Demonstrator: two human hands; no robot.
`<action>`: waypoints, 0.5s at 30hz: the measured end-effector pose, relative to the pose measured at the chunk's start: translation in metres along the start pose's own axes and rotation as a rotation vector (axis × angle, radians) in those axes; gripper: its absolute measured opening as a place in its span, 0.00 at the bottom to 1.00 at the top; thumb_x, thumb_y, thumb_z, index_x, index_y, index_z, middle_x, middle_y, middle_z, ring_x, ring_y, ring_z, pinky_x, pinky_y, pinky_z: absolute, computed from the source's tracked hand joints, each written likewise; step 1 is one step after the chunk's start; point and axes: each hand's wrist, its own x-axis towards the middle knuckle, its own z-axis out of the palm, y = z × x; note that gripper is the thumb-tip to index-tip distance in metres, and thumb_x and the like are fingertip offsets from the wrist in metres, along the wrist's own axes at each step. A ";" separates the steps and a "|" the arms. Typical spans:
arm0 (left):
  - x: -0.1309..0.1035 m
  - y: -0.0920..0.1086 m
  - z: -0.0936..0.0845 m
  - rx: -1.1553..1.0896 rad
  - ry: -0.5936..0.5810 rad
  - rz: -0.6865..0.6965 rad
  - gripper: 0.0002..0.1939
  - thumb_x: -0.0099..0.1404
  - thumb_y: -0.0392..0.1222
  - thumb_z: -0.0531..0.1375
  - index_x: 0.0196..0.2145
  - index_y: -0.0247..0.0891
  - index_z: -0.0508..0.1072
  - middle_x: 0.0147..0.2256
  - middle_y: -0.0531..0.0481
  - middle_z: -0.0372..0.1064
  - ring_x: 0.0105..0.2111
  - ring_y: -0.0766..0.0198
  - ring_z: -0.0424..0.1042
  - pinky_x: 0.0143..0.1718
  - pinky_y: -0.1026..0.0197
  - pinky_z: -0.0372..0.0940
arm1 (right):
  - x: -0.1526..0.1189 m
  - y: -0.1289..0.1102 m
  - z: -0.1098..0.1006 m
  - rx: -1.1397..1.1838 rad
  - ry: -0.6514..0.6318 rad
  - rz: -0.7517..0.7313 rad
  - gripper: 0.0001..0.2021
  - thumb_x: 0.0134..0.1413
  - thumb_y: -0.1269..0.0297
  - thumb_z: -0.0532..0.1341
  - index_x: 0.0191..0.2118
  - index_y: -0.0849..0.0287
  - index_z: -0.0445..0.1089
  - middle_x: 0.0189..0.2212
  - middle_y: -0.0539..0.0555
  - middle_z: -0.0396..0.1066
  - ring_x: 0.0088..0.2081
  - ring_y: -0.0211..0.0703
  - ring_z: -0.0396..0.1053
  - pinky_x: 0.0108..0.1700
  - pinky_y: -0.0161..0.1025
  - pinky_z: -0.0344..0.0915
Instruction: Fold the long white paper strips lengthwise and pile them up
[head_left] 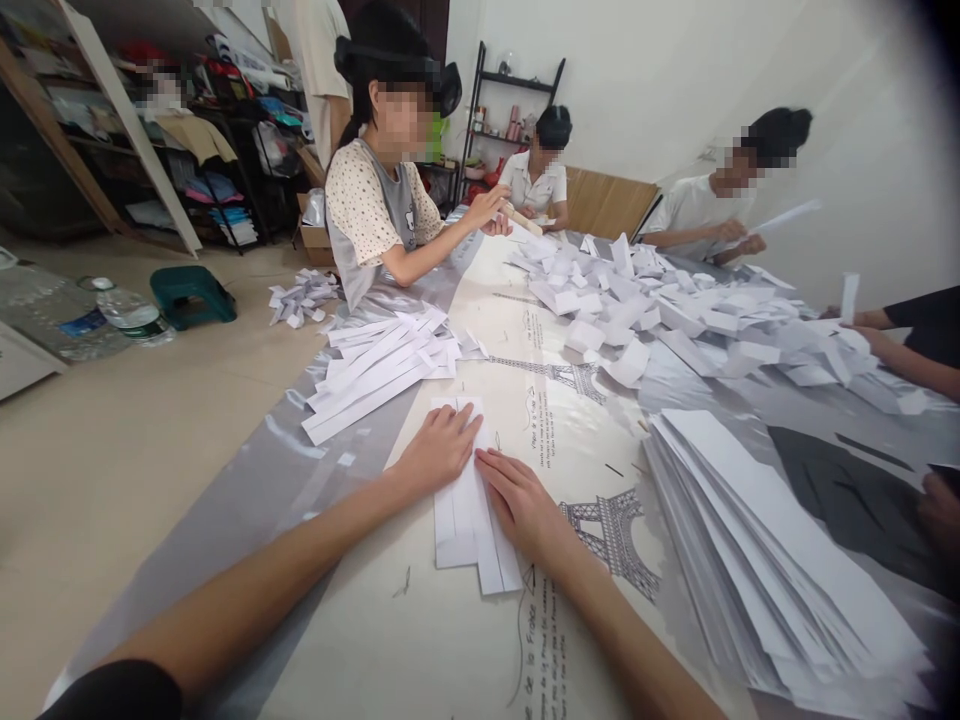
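Note:
White paper strips [459,520] lie lengthwise on the table in front of me, one overlapping another, with fold lines along them. My left hand [439,445] rests on their upper left part, palm down, fingertips on the paper. Against the right edge of the strips is my right hand [521,500], its fingers stretched out and close together, fingertips touching the paper near my left fingertips. Neither hand is wrapped round anything. Beyond my left hand lies a loose pile of long white strips [382,365].
A stack of long white sheets [765,560] lies at the right. Folded paper pieces [675,300] heap across the far right of the table [360,620]. Several people sit around it, handling paper. A green stool [192,295] and large bottles [135,312] stand on the floor at left.

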 end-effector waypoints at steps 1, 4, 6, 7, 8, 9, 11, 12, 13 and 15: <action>0.000 -0.001 0.000 0.009 -0.008 0.013 0.23 0.76 0.38 0.45 0.64 0.36 0.65 0.65 0.37 0.60 0.51 0.46 0.65 0.54 0.46 0.58 | 0.000 0.000 0.000 0.001 -0.001 0.007 0.25 0.70 0.75 0.49 0.68 0.52 0.62 0.62 0.57 0.69 0.65 0.53 0.64 0.64 0.59 0.67; -0.001 -0.002 0.001 0.039 -0.010 0.025 0.23 0.77 0.39 0.44 0.64 0.33 0.65 0.65 0.36 0.60 0.51 0.45 0.65 0.55 0.45 0.57 | 0.000 -0.001 0.000 0.006 -0.004 0.012 0.25 0.70 0.75 0.49 0.68 0.54 0.62 0.62 0.58 0.69 0.66 0.53 0.63 0.64 0.59 0.66; -0.001 -0.003 0.002 0.044 -0.007 0.027 0.23 0.77 0.39 0.44 0.64 0.32 0.65 0.65 0.35 0.60 0.51 0.45 0.65 0.55 0.45 0.57 | 0.000 0.000 0.001 0.010 -0.006 0.006 0.25 0.70 0.75 0.50 0.68 0.53 0.62 0.63 0.57 0.68 0.66 0.53 0.63 0.64 0.59 0.66; -0.001 -0.003 0.002 0.040 -0.007 0.027 0.23 0.77 0.39 0.44 0.64 0.32 0.65 0.65 0.34 0.60 0.51 0.45 0.65 0.55 0.45 0.57 | -0.001 0.000 0.001 0.011 -0.005 0.004 0.25 0.70 0.75 0.50 0.68 0.54 0.62 0.63 0.57 0.68 0.66 0.53 0.63 0.64 0.59 0.66; -0.001 -0.003 0.002 0.034 -0.008 0.026 0.24 0.77 0.39 0.44 0.64 0.32 0.65 0.65 0.34 0.60 0.51 0.45 0.65 0.55 0.45 0.57 | -0.001 0.000 0.001 0.012 -0.005 0.004 0.25 0.70 0.75 0.50 0.68 0.54 0.62 0.63 0.57 0.68 0.66 0.53 0.63 0.65 0.58 0.66; -0.001 -0.003 0.003 0.026 -0.009 0.025 0.24 0.77 0.39 0.44 0.64 0.32 0.65 0.64 0.34 0.60 0.51 0.45 0.65 0.55 0.45 0.57 | 0.000 0.000 0.000 0.013 -0.005 0.005 0.25 0.70 0.75 0.50 0.68 0.54 0.62 0.63 0.57 0.68 0.65 0.52 0.63 0.65 0.58 0.66; -0.001 -0.002 0.003 0.011 -0.009 0.018 0.24 0.77 0.39 0.43 0.64 0.33 0.66 0.64 0.35 0.60 0.51 0.46 0.65 0.55 0.45 0.58 | 0.000 0.001 0.000 0.018 -0.003 0.007 0.25 0.70 0.75 0.50 0.68 0.54 0.62 0.63 0.57 0.68 0.65 0.52 0.63 0.65 0.58 0.66; -0.001 -0.002 0.003 0.006 -0.005 0.011 0.24 0.77 0.39 0.43 0.64 0.33 0.66 0.65 0.35 0.60 0.51 0.45 0.65 0.55 0.45 0.58 | 0.000 0.001 -0.001 0.021 -0.003 0.009 0.25 0.70 0.75 0.50 0.68 0.53 0.62 0.63 0.57 0.68 0.65 0.52 0.63 0.65 0.59 0.65; -0.001 -0.002 0.002 0.005 -0.002 0.002 0.24 0.77 0.39 0.43 0.64 0.34 0.66 0.65 0.34 0.60 0.51 0.45 0.65 0.55 0.45 0.58 | 0.000 0.001 -0.001 0.025 -0.005 0.011 0.25 0.70 0.75 0.50 0.68 0.53 0.62 0.63 0.57 0.68 0.66 0.52 0.63 0.65 0.59 0.65; -0.002 -0.001 0.002 0.012 0.000 -0.013 0.24 0.77 0.40 0.44 0.64 0.33 0.65 0.65 0.32 0.59 0.52 0.45 0.65 0.56 0.45 0.58 | 0.000 0.000 -0.003 0.032 -0.012 0.016 0.25 0.70 0.74 0.50 0.68 0.54 0.62 0.63 0.57 0.68 0.66 0.52 0.63 0.65 0.59 0.65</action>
